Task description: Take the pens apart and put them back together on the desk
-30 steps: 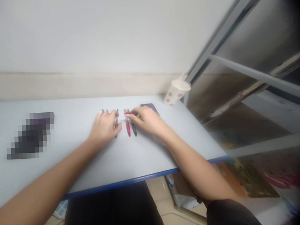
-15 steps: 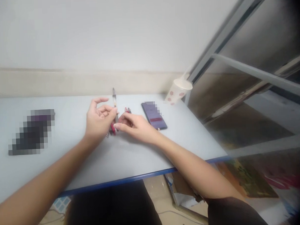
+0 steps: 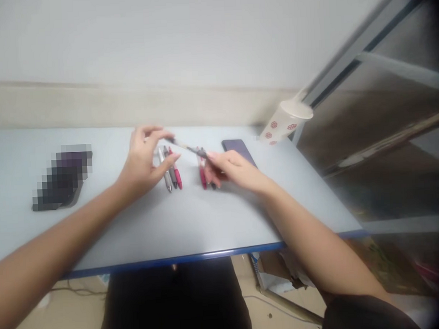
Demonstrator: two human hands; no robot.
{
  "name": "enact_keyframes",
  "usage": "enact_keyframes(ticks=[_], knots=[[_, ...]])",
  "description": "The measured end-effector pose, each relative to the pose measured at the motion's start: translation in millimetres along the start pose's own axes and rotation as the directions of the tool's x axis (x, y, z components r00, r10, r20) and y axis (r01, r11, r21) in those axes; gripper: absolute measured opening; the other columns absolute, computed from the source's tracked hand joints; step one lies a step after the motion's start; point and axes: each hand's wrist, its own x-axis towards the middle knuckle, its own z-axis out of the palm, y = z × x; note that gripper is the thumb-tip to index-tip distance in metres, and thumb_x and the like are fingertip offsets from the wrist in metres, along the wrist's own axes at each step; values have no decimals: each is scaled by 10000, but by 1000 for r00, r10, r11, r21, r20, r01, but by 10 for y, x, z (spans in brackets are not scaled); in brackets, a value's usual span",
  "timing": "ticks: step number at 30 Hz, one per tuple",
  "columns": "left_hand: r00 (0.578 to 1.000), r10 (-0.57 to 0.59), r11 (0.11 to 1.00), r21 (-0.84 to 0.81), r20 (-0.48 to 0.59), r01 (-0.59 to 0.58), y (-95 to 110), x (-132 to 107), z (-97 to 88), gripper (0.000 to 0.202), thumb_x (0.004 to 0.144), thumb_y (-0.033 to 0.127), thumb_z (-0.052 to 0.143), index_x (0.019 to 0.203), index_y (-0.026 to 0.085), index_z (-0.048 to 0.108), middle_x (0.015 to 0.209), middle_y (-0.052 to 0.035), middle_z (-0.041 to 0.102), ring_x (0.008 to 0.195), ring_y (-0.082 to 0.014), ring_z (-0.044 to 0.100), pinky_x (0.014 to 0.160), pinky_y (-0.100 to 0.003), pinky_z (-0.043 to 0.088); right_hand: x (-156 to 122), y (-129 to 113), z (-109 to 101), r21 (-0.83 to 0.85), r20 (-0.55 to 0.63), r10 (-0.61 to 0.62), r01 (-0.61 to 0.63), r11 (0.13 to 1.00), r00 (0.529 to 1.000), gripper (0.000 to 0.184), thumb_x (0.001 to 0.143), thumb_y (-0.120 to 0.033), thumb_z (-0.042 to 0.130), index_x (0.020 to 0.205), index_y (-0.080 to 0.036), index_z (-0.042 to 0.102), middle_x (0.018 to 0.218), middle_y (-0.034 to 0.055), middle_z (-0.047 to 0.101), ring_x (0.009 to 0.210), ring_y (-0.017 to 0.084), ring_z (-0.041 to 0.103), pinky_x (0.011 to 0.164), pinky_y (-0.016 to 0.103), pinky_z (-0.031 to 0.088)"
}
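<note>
A slim pen (image 3: 185, 146) with a clear barrel and dark ends slants in the air between my hands, blurred by motion. My right hand (image 3: 234, 169) pinches its lower right end. At the pen's upper left end are the fingertips of my left hand (image 3: 144, 155), its thumb spread well apart from them; whether they touch the pen I cannot tell. Below the left hand lie a silver pen (image 3: 168, 180), a dark grey pen (image 3: 173, 177) and a red pen (image 3: 178, 178), side by side. Another red pen (image 3: 202, 179) and a dark pen (image 3: 213, 186) lie partly hidden beneath my right hand.
A dark phone (image 3: 237, 148) lies behind my right hand. A paper cup (image 3: 286, 123) with red flower prints and a straw stands by the back right corner. On the left is a dark pixelated object (image 3: 62, 181). The table's blue front edge (image 3: 194, 258) runs before my lap.
The held pen has swung from nearly upright to a slant, its far end now toward the left hand. My hands have moved apart, uncovering pens on the table. The camera view has shifted.
</note>
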Motion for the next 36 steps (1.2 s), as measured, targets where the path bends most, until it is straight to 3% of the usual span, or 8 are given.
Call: enact_keyframes(ticks=[3,7,12,17,22,31,33,36], knots=[[958,111,990,51,265,-129,-25,-102,-117,213,1012,356,520,959,232,685,1076,-109,726,1046,-279,647,974,-465,489,-17,-26,13,-69,33,84,-82,994,996,725,1052,-715,389,691,-162,690,548,-6,557,545,111,518,613,278,398],[869,131,990,-22,476,-137,46,-224,-169,259,1040,398,474,982,242,673,949,-76,728,900,-250,643,886,-399,483,-19,-31,53,-74,29,169,-166,983,985,713,1050,-707,409,686,-162,692,548,-7,568,536,109,522,603,272,404],[850,72,997,-25,521,-69,83,-266,-144,405,1080,435,360,809,229,579,811,-67,651,761,-241,594,739,-364,452,-30,-57,38,-138,109,163,-147,980,981,619,1080,-617,426,708,-178,654,548,-9,585,521,116,519,578,269,396],[802,-62,986,-89,594,142,53,-282,-178,411,1082,453,338,814,241,566,798,-43,649,701,-227,601,669,-340,443,-55,-83,7,-462,55,-77,94,882,996,229,1049,-406,605,1024,-196,695,878,28,727,712,150,612,675,275,423],[847,-76,992,-46,525,117,22,-299,-197,396,1056,472,370,817,238,582,788,-46,655,706,-234,606,669,-349,425,-52,-17,51,-552,1,-121,102,827,993,261,1075,-396,542,969,-204,682,871,43,718,763,182,619,724,307,440],[827,-108,991,-10,551,135,8,-310,-188,413,1064,477,333,788,240,528,729,-30,626,633,-212,576,620,-343,412,-51,-16,91,-506,-152,-172,73,859,973,99,1024,-317,615,1041,-219,618,974,50,687,839,192,628,774,325,484],[834,-110,991,-2,540,132,5,-310,-190,406,1054,478,343,768,245,513,702,-26,606,601,-208,558,598,-342,405,-55,-17,94,-503,-200,-169,47,863,965,194,981,-344,683,1108,-224,599,1063,68,681,891,205,629,789,334,488],[854,-91,994,-2,513,108,12,-304,-182,400,1034,478,358,728,251,478,647,-19,566,548,-203,520,563,-340,385,-59,-3,81,-503,-164,-143,42,863,976,152,1012,-371,636,1030,-224,600,985,49,673,836,191,608,770,329,469]])
